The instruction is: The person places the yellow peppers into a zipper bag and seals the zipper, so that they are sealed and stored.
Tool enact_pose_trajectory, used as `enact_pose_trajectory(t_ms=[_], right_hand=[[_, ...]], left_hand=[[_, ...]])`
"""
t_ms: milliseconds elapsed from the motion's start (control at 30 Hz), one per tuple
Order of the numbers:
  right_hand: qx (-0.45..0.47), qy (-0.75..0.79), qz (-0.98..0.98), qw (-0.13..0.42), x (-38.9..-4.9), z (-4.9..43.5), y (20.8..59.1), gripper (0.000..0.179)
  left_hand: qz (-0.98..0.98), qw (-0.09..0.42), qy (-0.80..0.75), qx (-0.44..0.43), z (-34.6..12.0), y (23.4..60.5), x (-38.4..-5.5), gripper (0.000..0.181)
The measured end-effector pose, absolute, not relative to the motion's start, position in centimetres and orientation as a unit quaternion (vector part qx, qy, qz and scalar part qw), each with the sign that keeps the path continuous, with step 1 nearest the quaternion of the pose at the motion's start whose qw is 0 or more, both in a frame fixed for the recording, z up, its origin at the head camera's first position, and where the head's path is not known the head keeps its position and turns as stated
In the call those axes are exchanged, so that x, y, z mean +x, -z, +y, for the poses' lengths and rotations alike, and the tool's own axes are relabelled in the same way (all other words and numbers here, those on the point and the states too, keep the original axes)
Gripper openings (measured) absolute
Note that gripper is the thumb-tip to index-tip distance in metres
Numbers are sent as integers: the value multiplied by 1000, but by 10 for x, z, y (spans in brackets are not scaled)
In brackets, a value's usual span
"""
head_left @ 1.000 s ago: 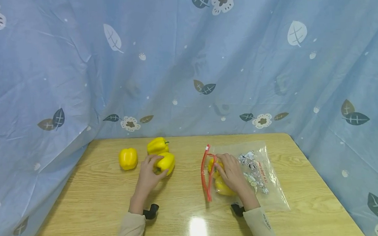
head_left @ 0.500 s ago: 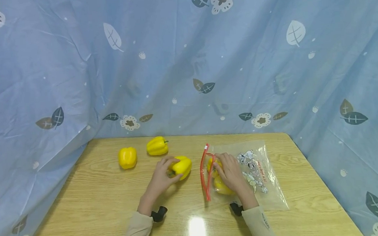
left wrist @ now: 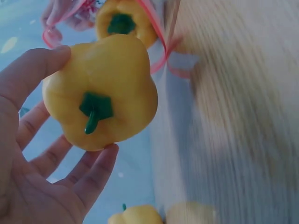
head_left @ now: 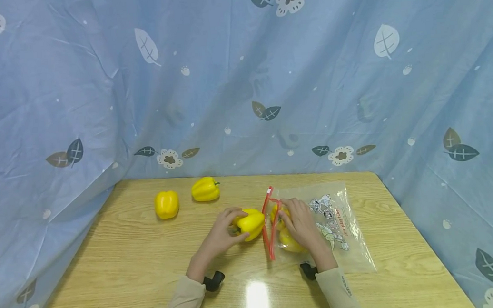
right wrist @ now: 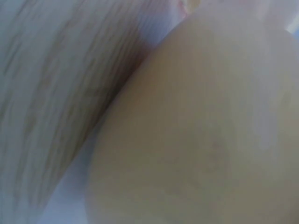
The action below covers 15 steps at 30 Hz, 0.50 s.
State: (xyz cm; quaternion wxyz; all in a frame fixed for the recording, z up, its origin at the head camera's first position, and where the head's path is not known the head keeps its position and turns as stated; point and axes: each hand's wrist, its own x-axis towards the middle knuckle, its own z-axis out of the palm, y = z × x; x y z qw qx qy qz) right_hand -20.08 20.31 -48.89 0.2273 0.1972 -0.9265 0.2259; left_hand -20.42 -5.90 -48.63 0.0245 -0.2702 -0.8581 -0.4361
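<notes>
My left hand (head_left: 219, 235) holds a yellow bell pepper (head_left: 253, 223) between thumb and fingers, right at the mouth of a clear zip bag (head_left: 352, 247). In the left wrist view the held pepper (left wrist: 128, 79) turns its green stem toward the camera. The bag lies flat with its red zip edge (head_left: 265, 236) gaping to the left. Yellow peppers (head_left: 290, 244) are inside, just behind that opening. My right hand (head_left: 302, 222) lies over the bag and grips the upper edge of its mouth. A blurred pepper (right wrist: 187, 140) in the bag fills most of the right wrist view.
Two more yellow bell peppers, one at the left (head_left: 166, 205) and one farther back (head_left: 205, 190), rest on the wooden table (head_left: 121, 263). A blue patterned curtain (head_left: 207, 80) surrounds the back and sides. Black wrist mounts (head_left: 214, 281) sit below both hands.
My left hand has carried the pepper rightward and slightly nearer, from beside the back pepper to the bag's mouth. The right hand and bag have stayed in place.
</notes>
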Motion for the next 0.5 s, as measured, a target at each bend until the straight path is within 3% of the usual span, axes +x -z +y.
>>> enact_pose_trajectory(t_ms=[267, 500], right_hand=[[195, -223, -927, 230, -201, 204, 489, 33], [198, -223, -928, 224, -201, 203, 489, 35]], left_hand=[[-844, 15, 447, -295, -50, 491, -203, 45], [-815, -26, 494, -301, -42, 495, -200, 45]])
